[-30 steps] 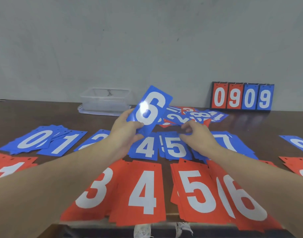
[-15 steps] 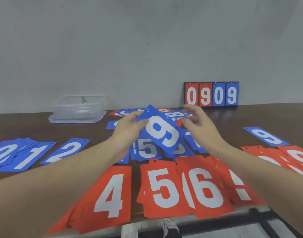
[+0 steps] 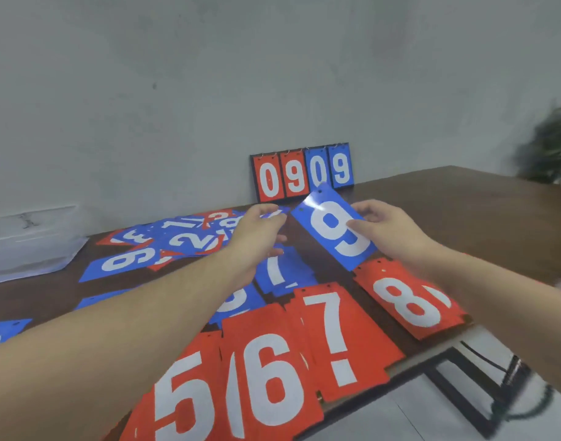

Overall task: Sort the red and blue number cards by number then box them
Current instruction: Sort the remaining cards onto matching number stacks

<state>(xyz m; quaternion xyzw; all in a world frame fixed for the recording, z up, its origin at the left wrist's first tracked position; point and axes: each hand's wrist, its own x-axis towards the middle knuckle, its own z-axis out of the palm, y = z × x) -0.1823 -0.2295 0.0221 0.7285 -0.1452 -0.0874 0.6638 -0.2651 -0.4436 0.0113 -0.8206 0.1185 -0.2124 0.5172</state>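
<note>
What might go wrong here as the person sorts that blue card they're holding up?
The blue card, pinched only at its edge by the right hand, reads 9 here but 6 when turned, so it may land on the wrong pile. The red 7 pile and red 6 pile overhang the table edge; a forearm sweeping above could knock them off.

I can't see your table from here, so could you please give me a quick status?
Right hand holds blue 9 card above table. Left hand open beside it. Nothing in the way.
</note>
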